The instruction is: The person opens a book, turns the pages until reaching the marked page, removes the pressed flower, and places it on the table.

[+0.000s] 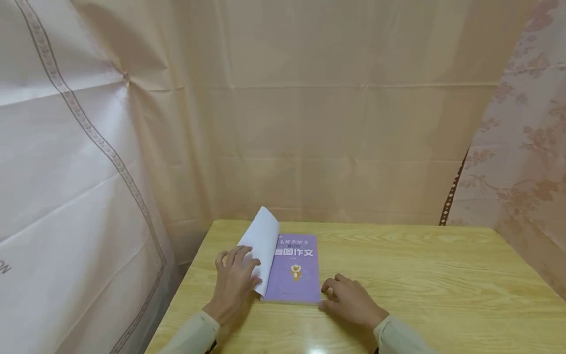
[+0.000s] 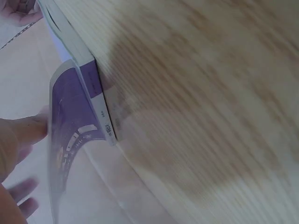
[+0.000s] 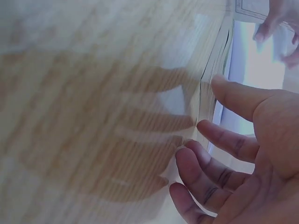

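A purple book [image 1: 295,270] with white lettering and a small cartoon animal lies on the table, its front cover [image 1: 264,246] standing raised at the left with the white inner side showing. My left hand [image 1: 236,280] is at this cover, fingers spread and loosely bent, thumb and forefinger over the white side. In the left wrist view the purple outer side of the cover [image 2: 74,102] curves away from the spine, and a fingertip meets its edge. My right hand [image 1: 351,300] rests at the book's lower right corner, fingers loosely bent, fingertips right at the page edges [image 3: 205,88].
The light wood-grain table [image 1: 424,275] extends to the right of the book. Behind it hangs a beige cloth [image 1: 327,123]; a pale cloth with a patterned band [image 1: 79,172] is at the left, and a floral one [image 1: 522,162] at the right.
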Motion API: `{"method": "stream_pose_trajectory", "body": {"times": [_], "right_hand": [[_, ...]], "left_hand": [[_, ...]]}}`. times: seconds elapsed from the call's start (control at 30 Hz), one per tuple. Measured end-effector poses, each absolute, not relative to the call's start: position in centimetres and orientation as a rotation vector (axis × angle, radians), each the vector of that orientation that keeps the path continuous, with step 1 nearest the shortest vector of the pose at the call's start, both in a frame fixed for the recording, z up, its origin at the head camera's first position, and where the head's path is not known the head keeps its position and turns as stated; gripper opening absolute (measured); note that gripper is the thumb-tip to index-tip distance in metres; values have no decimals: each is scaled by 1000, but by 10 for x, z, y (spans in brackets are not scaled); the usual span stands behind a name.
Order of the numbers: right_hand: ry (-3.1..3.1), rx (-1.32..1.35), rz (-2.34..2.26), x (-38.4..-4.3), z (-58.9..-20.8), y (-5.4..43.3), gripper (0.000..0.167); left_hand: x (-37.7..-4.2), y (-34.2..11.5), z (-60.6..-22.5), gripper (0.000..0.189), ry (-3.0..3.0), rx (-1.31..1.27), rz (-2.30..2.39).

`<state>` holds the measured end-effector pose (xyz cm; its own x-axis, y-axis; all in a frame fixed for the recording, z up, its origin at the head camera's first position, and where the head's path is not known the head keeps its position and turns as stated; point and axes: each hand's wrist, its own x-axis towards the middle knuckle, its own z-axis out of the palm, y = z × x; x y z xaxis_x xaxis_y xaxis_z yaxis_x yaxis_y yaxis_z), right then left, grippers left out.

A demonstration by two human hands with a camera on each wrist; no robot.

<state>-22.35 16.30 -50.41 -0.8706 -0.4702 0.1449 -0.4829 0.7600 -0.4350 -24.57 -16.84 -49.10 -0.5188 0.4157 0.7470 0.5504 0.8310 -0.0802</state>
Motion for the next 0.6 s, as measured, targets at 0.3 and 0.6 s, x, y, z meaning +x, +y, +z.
{"method": "stream_pose_trajectory", "body": {"times": [0.3, 0.6], "right_hand": [[-2918, 772, 764, -227, -501, 158, 71], [-2865, 883, 610, -230, -500, 143, 64]], "left_hand": [[-247, -176, -505, 27, -2266, -950, -381], [-234, -171, -505, 35, -2648, -826, -300]]}}
